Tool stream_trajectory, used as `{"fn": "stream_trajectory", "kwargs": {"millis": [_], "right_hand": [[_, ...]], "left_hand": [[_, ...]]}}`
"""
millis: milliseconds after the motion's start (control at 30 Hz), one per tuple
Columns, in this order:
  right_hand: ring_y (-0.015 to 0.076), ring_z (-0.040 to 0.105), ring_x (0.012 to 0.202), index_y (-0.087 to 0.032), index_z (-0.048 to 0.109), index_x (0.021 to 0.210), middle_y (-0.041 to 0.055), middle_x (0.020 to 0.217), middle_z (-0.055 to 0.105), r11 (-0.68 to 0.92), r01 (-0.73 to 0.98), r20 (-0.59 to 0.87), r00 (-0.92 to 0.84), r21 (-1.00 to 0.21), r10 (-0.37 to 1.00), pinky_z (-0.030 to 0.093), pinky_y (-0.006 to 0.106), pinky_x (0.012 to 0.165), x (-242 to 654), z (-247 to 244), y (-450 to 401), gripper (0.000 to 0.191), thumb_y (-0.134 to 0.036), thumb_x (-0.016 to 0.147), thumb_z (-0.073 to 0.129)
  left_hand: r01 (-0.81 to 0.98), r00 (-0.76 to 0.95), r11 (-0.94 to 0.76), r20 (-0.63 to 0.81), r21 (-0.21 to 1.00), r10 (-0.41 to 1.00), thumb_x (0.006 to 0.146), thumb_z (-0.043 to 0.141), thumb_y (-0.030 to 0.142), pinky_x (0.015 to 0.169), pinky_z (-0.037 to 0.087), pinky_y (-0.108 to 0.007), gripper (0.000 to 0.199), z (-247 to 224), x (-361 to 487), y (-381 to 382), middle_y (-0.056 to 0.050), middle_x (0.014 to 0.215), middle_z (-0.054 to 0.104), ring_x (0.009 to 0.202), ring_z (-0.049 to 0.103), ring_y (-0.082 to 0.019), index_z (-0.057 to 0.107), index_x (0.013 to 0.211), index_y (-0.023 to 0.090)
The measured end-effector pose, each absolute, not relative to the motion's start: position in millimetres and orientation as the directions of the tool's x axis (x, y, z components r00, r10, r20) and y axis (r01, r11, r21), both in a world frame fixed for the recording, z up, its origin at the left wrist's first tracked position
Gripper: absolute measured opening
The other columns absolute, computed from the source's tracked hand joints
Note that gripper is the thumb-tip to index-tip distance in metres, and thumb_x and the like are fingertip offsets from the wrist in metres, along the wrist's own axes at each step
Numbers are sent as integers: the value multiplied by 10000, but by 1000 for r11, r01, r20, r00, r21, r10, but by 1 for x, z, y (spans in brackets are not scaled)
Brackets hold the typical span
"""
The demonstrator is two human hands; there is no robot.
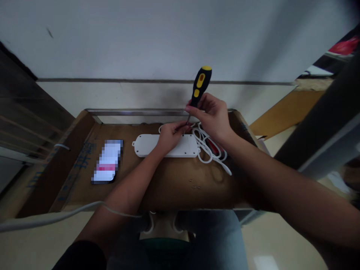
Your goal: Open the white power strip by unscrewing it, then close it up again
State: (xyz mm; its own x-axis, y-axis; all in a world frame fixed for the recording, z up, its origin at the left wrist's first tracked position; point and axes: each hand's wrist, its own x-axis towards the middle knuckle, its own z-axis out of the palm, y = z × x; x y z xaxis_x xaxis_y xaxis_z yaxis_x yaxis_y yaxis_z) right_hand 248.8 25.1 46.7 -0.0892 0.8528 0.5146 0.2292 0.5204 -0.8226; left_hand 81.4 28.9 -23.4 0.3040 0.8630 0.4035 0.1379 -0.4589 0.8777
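Observation:
My right hand grips a screwdriver with a black and yellow handle, its thin metal shaft pointing down towards the white power strip. The shaft tip ends beside the fingers of my left hand, which lies over the strip and holds it. A white cable is coiled to the right of the strip, with a red object partly hidden beneath it. Several tiny screws lie on the cardboard below the coil.
A phone with a blurred screen lies left of the strip on a brown cardboard work surface. A metal bar runs along its far edge. A grey cable crosses the near edge, above my jeans-clad legs.

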Motion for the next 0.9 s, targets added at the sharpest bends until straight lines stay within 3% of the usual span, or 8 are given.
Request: {"fn": "stream_trajectory", "kwargs": {"millis": [167,233,367,467,600,767,900], "right_hand": [[208,728,1045,-242,757,1112,39,1140,786,499,173,448,-262,-850,855,579,431,1054,255,59,19,361,-541,912,742],[203,718,1042,-246,728,1170,42,1178,774,514,182,469,-241,-838,850,580,430,1033,254,58,19,394,-538,906,752],[145,586,755,-256,597,978,-27,841,641,581,212,591,-16,-786,806,554,352,757,246,50,21,458,-534,764,891],[132,532,719,-255,535,849,-37,766,568,601,266,630,33,-754,776,518,337,736,242,47,21,463,-575,791,864],[163,618,789,-249,606,922,10,878,683,587,294,601,-49,-755,798,549,368,798,246,49,19,391,-605,888,764],[218,704,1090,-245,691,1120,74,1170,763,595,291,557,-210,-749,804,567,432,1020,250,53,16,414,-628,1001,589],[196,671,957,-258,646,1128,53,1133,744,578,326,580,-101,-748,808,600,400,882,248,50,19,484,-654,873,754]], "left_hand": [[133,217,-370,337,920,916,893,780,244,912,608,-311,165,-19,83,27,-40,1005,854,939,799,-198,856,1031,195],[125,185,-358,333,925,925,873,806,250,912,609,-321,147,-20,85,27,-40,997,854,932,800,-200,857,999,195],[113,163,-330,310,937,937,857,820,251,880,606,-325,142,-26,88,30,-46,974,853,911,800,-201,854,982,192],[107,152,-332,314,937,937,849,828,259,866,609,-323,151,-29,89,32,-52,967,852,882,797,-192,847,980,186],[108,178,-423,401,900,899,868,814,279,870,613,-315,188,-29,87,31,-61,1002,849,881,792,-184,830,1027,180],[82,215,-438,413,895,885,943,732,304,861,593,-310,203,-30,85,33,-67,982,847,874,785,-183,827,1066,174],[66,200,-397,378,915,904,907,776,306,850,585,-305,176,-32,86,34,-53,961,848,868,785,-184,836,1019,183]]}}
